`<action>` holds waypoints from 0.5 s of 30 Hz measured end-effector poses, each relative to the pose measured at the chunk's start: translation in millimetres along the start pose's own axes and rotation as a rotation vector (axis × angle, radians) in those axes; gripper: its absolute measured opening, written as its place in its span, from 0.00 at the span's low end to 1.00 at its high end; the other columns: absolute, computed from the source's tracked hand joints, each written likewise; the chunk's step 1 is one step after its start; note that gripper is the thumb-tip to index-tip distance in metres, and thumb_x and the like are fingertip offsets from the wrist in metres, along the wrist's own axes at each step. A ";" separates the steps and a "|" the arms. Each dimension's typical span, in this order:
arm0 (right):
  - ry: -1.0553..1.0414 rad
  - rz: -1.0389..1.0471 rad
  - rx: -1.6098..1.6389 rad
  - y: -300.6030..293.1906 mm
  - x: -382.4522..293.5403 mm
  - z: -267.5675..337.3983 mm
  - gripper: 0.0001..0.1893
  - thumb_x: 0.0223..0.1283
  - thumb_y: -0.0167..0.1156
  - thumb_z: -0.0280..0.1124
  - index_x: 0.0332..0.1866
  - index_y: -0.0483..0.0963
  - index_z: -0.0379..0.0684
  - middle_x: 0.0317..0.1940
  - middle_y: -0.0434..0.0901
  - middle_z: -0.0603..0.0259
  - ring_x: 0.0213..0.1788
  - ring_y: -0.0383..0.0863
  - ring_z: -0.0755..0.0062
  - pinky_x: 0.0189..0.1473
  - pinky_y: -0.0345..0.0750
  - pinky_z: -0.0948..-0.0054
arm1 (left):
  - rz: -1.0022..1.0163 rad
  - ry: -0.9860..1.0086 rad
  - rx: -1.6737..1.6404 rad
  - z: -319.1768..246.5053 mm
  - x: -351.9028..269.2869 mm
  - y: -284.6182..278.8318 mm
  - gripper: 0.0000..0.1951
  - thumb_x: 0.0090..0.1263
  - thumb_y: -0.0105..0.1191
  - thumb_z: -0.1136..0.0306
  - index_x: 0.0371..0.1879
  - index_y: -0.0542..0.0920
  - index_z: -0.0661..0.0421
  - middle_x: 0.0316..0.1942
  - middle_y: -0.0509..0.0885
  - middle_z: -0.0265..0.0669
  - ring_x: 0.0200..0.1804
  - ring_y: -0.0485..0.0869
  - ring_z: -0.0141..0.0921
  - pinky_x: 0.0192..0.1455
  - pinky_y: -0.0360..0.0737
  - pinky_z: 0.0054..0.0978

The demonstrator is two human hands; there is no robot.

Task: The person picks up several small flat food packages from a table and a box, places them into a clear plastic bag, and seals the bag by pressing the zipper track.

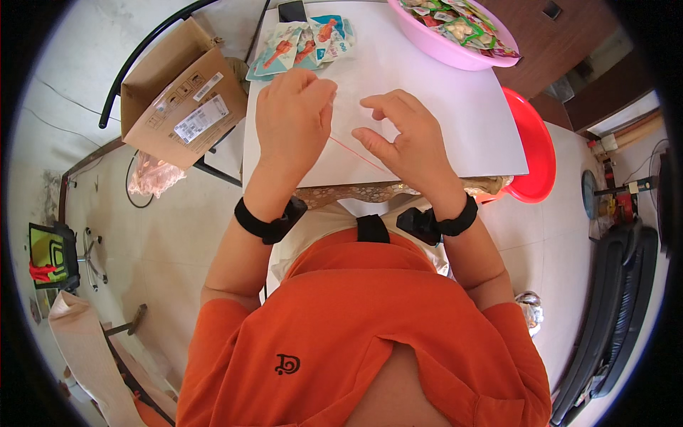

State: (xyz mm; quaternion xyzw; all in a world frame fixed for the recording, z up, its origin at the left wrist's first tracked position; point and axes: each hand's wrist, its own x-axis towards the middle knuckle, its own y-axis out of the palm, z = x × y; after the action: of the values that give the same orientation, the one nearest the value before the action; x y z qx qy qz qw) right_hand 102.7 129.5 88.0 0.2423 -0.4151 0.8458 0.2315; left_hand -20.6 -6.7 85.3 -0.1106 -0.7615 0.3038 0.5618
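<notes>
My left hand [295, 115] is raised over the left part of the white tabletop, its fingers curled with the fingertips mostly hidden. From beside it a thin red string [356, 152] runs down to the right, towards the table's near edge. To its right my right hand [408, 128] is held with thumb and fingers apart and nothing between them. Just beyond my left hand lie several snack packets [304, 45] with blue and white print, and a dark phone [292, 12] is behind them. A pink basin [453, 48] full of small food packets stands at the back right.
An open cardboard box [184, 101] with labels stands left of the white table [459, 133]. A red basin [533, 149] sits lower, past the table's right edge. Patterned cloth [352, 194] shows under the near edge. A black sofa [608, 320] is at far right.
</notes>
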 end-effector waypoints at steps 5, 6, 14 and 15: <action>0.043 -0.099 -0.159 -0.6 -1.5 -17.5 0.10 0.48 0.63 0.25 0.38 0.77 0.44 0.34 0.78 0.61 0.39 0.79 0.59 0.38 0.76 0.66 | 0.027 -0.099 0.000 -0.5 17.1 -7.9 0.04 0.56 0.59 0.74 0.30 0.82 0.51 0.28 0.78 0.34 0.31 0.80 0.38 0.29 0.76 0.34; 0.031 -0.120 -0.203 -2.0 -1.3 -24.3 0.10 0.48 0.63 0.25 0.38 0.77 0.44 0.33 0.78 0.60 0.38 0.79 0.58 0.37 0.76 0.66 | 0.038 -0.102 0.014 1.3 19.1 -9.1 0.04 0.57 0.58 0.74 0.31 0.82 0.51 0.28 0.78 0.34 0.31 0.81 0.38 0.30 0.76 0.34; -0.019 -0.397 -0.364 -45.5 38.1 -45.0 0.06 0.51 0.62 0.22 0.36 0.78 0.42 0.34 0.79 0.60 0.33 0.80 0.58 0.33 0.76 0.68 | -0.076 0.113 -0.143 22.6 59.4 3.6 0.14 0.61 0.50 0.78 0.44 0.81 0.50 0.45 0.81 0.40 0.42 0.82 0.42 0.41 0.79 0.36; -0.092 -0.463 -0.369 -55.8 42.8 -38.1 0.07 0.51 0.62 0.22 0.36 0.79 0.42 0.35 0.80 0.59 0.32 0.80 0.59 0.33 0.77 0.69 | -0.045 0.110 -0.194 16.9 65.9 -0.7 0.15 0.61 0.49 0.79 0.45 0.81 0.51 0.49 0.80 0.42 0.46 0.81 0.42 0.45 0.78 0.35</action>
State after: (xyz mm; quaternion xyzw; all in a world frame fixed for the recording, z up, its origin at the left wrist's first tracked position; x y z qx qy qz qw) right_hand 94.3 199.2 126.2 0.3227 -0.5056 0.6687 0.4394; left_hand -58.8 20.6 134.6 -0.1638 -0.7575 0.2096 0.5961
